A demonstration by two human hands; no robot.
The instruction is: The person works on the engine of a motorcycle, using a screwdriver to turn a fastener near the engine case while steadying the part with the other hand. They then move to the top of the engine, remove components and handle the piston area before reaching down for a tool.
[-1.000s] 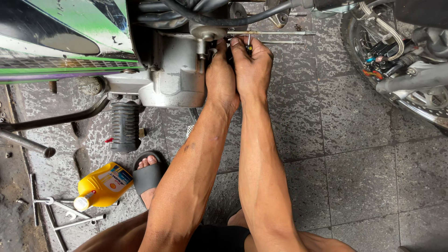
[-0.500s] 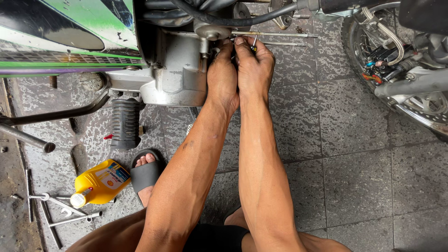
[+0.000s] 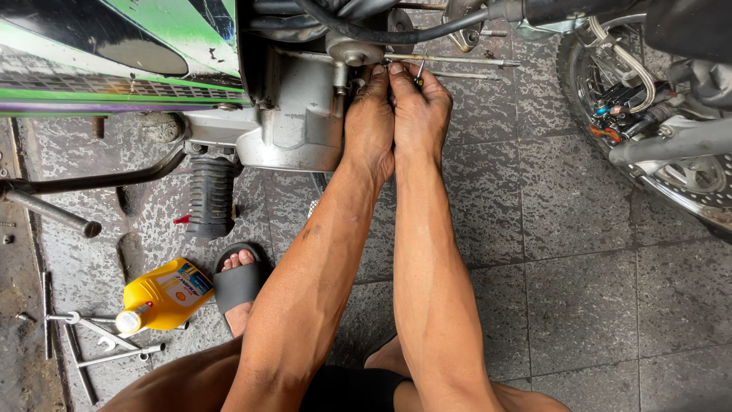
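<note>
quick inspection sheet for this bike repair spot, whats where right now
surface: grey stone paving, stained and damp at the left.
job's things: silver engine case of a green motorbike; long thin rods jut from it to the right.
clutter: yellow oil bottle lying on its side; metal wrenches beside it.
grippers: left hand and right hand pressed together at the rods; the right pinches a small tool.
cables: black hose looping over the engine.
surroundings: rubber footpeg, second bike's wheel, sandalled foot.
</note>
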